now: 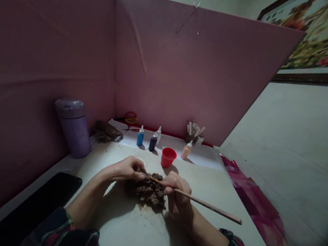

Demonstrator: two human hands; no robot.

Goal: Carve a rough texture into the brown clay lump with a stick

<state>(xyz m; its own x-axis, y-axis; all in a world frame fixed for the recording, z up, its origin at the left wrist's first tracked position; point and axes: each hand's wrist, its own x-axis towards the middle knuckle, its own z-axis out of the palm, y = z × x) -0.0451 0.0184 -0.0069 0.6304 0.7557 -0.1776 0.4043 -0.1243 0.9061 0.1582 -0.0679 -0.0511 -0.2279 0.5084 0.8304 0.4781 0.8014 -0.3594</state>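
Note:
A rough, crumbly lump of brown clay (150, 194) sits on the white table in front of me. My left hand (132, 170) has its thumb and fingers closed at the lump's upper left edge, gripping it there; some fingertips are hidden. Held in my right hand (177, 193) is a long thin wooden tool (210, 206), its plain end sticking out to the lower right. The tool's tan tip lies against the top of the lump, close to my left thumb. Small pale crumbs lie just below the lump.
Behind the lump stands a red cup (168, 158). Blue (140, 137), dark purple (152, 142) and peach (186, 151) squeeze bottles are nearby, with a tool pot (190, 137) behind. Leftward are a purple tumbler (75, 132), a brown bag (106, 131) and a dark phone-like slab (39, 204). Pink panels surround the table.

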